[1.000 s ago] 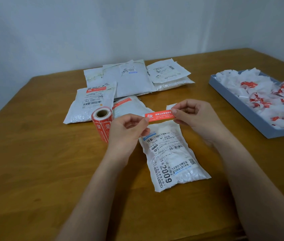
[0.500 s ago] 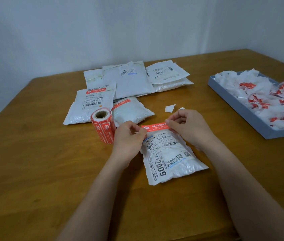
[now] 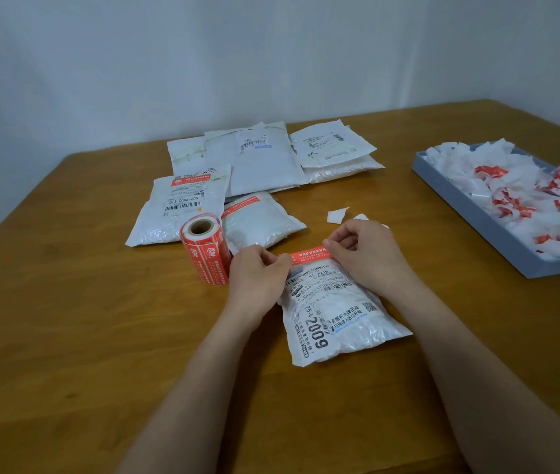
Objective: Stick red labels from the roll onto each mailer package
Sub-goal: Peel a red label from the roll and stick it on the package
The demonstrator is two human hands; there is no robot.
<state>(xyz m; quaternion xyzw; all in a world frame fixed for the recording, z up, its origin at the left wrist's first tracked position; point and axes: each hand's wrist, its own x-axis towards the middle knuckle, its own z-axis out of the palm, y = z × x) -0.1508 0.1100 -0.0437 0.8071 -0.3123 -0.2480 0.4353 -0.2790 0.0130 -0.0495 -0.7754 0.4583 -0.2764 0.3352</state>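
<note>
- While each hand – left hand (image 3: pixel 261 268), right hand (image 3: pixel 360 249) – pinches one end of the red label (image 3: pixel 309 256), it spans the far edge of the near mailer (image 3: pixel 333 309) on the desk (image 3: pixel 66 336).
- Risk: uneven lowering would likely crease it – or set it crooked.
- Roll (image 3: pixel 206 251) stands just left.

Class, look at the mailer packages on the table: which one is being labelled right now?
The nearest mailer, printed "2009": both hands pinch a red label at its far edge. The other mailers lie untouched farther back.

Grey tray (image 3: pixel 470 213) of paper scraps (image 3: pixel 497 176)
</note>
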